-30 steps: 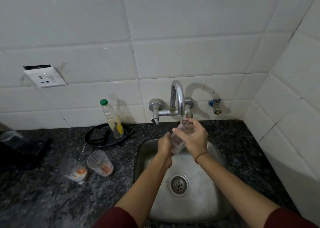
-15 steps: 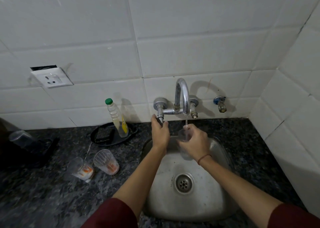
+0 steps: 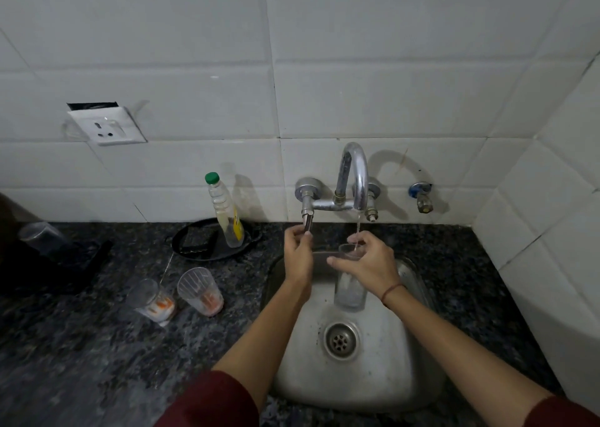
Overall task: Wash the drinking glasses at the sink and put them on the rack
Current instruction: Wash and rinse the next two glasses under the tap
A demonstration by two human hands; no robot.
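My L hand (image 3: 298, 254) has left the glass (image 3: 350, 292), now pinches the tap handle (image 3: 307, 224); thin stream (image 3: 357, 228) runs. R hand (image 3: 370, 264) grips glass by its rim, mid-frame over sink (image 3: 406, 361). Rinse underway.

Granite counter (image 3: 81, 345): left glass (image 3: 151, 300), right glass (image 3: 200, 292), black tray (image 3: 186, 255), maybe a blender (image 3: 42, 241).

Off to my left on the dark speckled counter (image 3: 81, 345) there's a black oval tray (image 3: 194, 243) by the wall. A clear green-capped bottle (image 3: 224, 209) with a yellow label stands at its right end. White wall tiles (image 3: 389, 69) all round, a white socket (image 3: 107, 124) up left with a dark gap above it, and a small blue-handled valve (image 3: 421, 196) low on the right.
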